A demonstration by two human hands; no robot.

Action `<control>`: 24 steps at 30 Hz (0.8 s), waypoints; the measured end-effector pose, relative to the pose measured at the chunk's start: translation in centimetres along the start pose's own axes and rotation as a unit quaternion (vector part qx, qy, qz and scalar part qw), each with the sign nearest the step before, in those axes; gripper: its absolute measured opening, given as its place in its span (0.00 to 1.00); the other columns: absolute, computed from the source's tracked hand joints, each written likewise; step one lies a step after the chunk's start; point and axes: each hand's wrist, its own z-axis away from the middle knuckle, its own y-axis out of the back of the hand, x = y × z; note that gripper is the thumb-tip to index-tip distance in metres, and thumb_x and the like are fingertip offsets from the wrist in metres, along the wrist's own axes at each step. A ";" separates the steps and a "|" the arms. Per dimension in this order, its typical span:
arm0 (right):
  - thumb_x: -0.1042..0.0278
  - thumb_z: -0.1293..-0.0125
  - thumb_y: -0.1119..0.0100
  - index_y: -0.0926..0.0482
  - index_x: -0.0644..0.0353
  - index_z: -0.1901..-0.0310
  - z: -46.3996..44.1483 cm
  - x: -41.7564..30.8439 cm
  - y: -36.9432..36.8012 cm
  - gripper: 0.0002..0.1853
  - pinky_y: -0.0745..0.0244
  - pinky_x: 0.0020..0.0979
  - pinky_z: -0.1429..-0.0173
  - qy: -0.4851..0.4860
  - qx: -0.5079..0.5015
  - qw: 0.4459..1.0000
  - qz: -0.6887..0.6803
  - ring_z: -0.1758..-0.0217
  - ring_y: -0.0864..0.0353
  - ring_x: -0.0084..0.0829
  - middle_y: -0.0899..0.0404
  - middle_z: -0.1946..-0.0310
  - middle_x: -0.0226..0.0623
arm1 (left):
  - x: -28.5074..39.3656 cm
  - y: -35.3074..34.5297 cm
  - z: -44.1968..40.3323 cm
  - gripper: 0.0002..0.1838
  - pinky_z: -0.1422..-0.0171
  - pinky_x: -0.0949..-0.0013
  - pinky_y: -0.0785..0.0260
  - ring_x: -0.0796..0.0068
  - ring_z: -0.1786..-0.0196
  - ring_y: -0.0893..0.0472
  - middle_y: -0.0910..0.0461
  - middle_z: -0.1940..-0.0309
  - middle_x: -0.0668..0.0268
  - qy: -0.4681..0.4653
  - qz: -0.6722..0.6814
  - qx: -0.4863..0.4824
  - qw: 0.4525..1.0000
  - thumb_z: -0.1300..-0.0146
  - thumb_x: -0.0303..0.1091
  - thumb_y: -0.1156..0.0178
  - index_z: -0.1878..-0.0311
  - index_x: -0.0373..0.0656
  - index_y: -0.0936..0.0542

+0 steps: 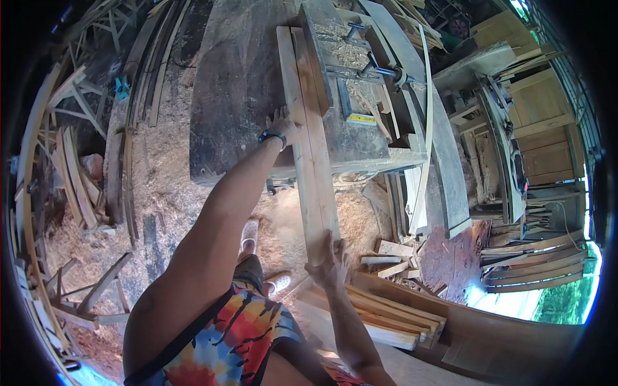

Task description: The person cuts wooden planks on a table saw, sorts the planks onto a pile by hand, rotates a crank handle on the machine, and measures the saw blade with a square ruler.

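A long pale wooden board [313, 164], marked by a lengthwise line or seam, lies on the dark workbench [232, 83] against a raised wooden fence [315, 58]. Its near end juts out past the bench edge. My left hand [281, 123], with a dark band at the wrist, rests at the board's left side with its fingers spread over the bench top. At the overhanging end, my right hand [328, 262] grips the board, with fingers up along its end and side. Part of that grip is hidden under the wood.
Clamps [380, 69] and a yellow-marked rule [362, 119] lie right of the fence. Stacked boards [386, 321] are beside my right arm. Offcuts [393, 260] and shavings [161, 174] cover parts of the floor. Wooden frames [80, 103] stand at the left.
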 end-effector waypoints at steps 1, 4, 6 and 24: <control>0.51 0.58 0.27 0.51 0.36 0.22 1.2 0.4 -0.1 0.60 0.36 0.57 0.34 0.001 0.006 1.000 0.006 0.34 0.36 0.62 0.47 0.29 0.58 | 0.3 -0.7 1.7 0.46 0.18 0.44 0.60 0.50 0.20 0.50 0.49 0.22 0.49 -0.009 -0.003 0.016 1.000 0.34 0.54 0.46 0.24 0.33 0.50; 0.51 0.59 0.26 0.48 0.41 0.23 6.8 3.1 -1.4 0.59 0.36 0.59 0.36 0.017 0.040 0.999 0.020 0.35 0.36 0.63 0.46 0.31 0.61 | 0.5 -5.1 11.0 0.43 0.20 0.52 0.49 0.42 0.24 0.43 0.40 0.28 0.40 -0.087 0.089 0.106 0.987 0.37 0.43 0.40 0.26 0.29 0.46; 0.51 0.59 0.26 0.46 0.44 0.23 11.8 5.9 -2.8 0.58 0.36 0.60 0.36 0.016 0.034 0.999 0.006 0.36 0.36 0.65 0.45 0.31 0.62 | 1.5 -6.2 20.4 0.46 0.23 0.54 0.44 0.42 0.27 0.38 0.38 0.31 0.38 -0.111 0.267 0.123 0.949 0.43 0.39 0.33 0.26 0.30 0.46; 0.49 0.35 0.39 0.36 0.45 0.28 42.8 26.2 -11.0 0.35 0.30 0.53 0.47 -0.126 0.141 0.982 0.026 0.49 0.23 0.55 0.25 0.46 0.53 | 4.2 -11.0 48.2 0.22 0.36 0.53 0.27 0.61 0.45 0.19 0.20 0.50 0.60 0.239 0.827 -0.257 0.440 0.43 0.35 0.32 0.46 0.42 0.24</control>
